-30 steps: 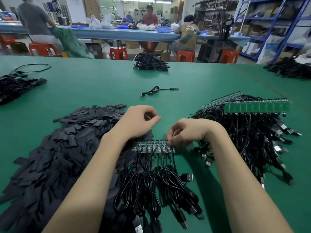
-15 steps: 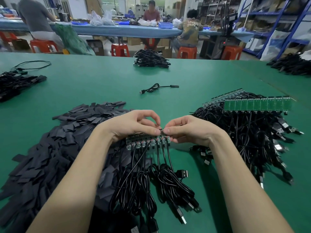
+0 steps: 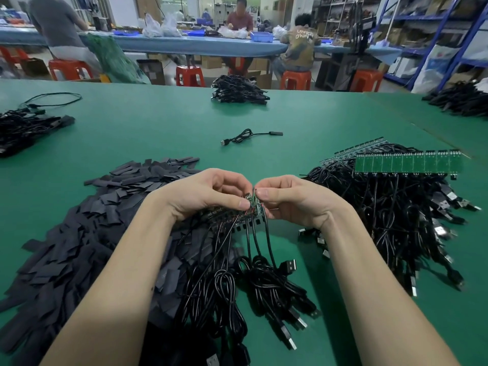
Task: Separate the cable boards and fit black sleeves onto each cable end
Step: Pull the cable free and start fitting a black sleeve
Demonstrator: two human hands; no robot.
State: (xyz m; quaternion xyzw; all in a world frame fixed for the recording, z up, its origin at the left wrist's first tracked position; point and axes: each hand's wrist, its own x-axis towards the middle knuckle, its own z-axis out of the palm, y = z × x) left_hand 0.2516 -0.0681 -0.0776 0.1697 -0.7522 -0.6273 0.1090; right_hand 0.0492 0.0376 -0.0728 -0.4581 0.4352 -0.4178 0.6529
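A strip of small green cable boards point(image 3: 232, 215) hangs between my hands above the green table point(image 3: 158, 133), black USB cables point(image 3: 253, 281) trailing from it toward me. My left hand point(image 3: 208, 194) pinches the strip near its right end. The endmost board point(image 3: 257, 204) is pinched by my right hand point(image 3: 293, 199) and stands bent up against its neighbour. A wide heap of flat black sleeves point(image 3: 87, 233) covers the table at my left.
At right lies a pile of cables point(image 3: 396, 215) with an uncut green board strip point(image 3: 406, 162) on top. One finished cable point(image 3: 248, 136) lies mid-table. Further cable bundles sit at far centre point(image 3: 237, 91), left point(image 3: 23, 125) and right point(image 3: 459, 99). People work at a blue bench behind.
Both hands lifted the board strip off the table and came together at its right end. The endmost board is now bent upward from the rest.
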